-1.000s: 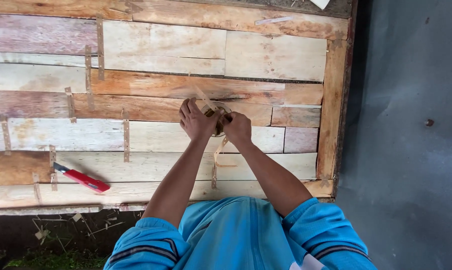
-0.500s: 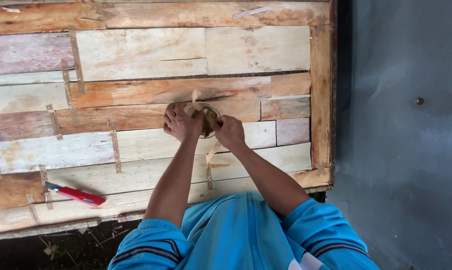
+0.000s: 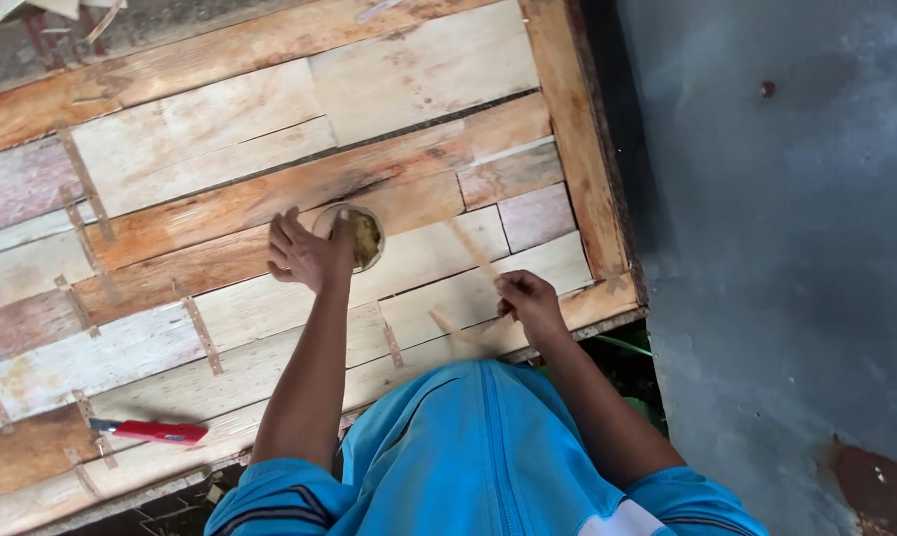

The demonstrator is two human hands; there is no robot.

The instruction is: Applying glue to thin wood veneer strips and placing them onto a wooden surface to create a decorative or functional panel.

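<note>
Left hand: fingers spread, resting against the rim of a small round container of yellowish-brown paste; it touches the container, not closed around it. The container sits on the plank platform, right of its middle. Right hand: closed on a thin wooden strip, near the platform's right front corner. Red-handled utility knife: lies by the front edge, well left of both hands.

Red-handled knife on plank table; grey floor beside
</note>
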